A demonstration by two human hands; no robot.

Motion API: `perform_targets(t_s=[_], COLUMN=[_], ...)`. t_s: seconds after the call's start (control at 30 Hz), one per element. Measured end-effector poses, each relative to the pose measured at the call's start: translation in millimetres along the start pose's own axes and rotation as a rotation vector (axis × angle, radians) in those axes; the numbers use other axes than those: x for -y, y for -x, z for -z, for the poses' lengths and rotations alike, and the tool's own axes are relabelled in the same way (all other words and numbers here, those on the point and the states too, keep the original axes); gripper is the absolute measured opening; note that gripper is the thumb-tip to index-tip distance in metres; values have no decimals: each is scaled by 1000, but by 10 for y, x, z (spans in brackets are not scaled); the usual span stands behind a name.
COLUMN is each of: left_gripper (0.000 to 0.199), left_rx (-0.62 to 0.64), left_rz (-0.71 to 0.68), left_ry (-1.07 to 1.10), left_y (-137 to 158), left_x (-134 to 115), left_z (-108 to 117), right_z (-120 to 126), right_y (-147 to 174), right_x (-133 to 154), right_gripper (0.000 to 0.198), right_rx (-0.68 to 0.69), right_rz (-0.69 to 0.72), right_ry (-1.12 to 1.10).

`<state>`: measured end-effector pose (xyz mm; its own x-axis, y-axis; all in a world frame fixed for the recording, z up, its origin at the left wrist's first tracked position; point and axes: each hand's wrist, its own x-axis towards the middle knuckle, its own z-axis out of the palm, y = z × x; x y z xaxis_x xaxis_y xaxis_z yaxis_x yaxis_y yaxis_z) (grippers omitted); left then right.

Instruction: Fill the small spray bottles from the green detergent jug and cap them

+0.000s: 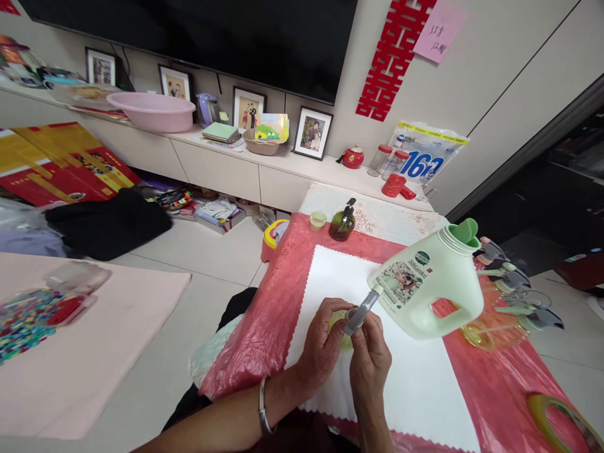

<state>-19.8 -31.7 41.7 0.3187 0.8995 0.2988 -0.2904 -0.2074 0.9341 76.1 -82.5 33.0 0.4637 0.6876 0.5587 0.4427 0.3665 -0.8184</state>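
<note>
Grasps a yellowish bottle (346, 343) and its grey pump head (362, 312), left of the jug (453, 286), in the curled fingers of left hand (321, 340) and right hand (371, 355). Shows the pump head seemingly on already — cannot tell how tightly. Looks finished with the pump bottles (491, 338) right of the jug, but leaves the jug seemingly unsealed.

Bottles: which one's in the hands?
The small yellowish bottle with the grey top; the dark green pump bottle, pale green jug and bottles right of it are unheld.
</note>
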Motion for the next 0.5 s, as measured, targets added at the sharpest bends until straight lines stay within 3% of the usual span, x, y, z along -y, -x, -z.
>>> perform_targets(t_s=[0.33,0.5], left_gripper=[23,28], left_rx=[17,46], left_rz=[10,-75], left_ry=[16,-27], left_y=[2,33], left_x=[-37,-28], left_z=[25,19], right_z=[-22,-32], right_y=[50,83], right_x=[-37,-66], right_gripper=[22,24], right_rx=[-14,-19], right_rz=[13,-14], right_ry=[77,72])
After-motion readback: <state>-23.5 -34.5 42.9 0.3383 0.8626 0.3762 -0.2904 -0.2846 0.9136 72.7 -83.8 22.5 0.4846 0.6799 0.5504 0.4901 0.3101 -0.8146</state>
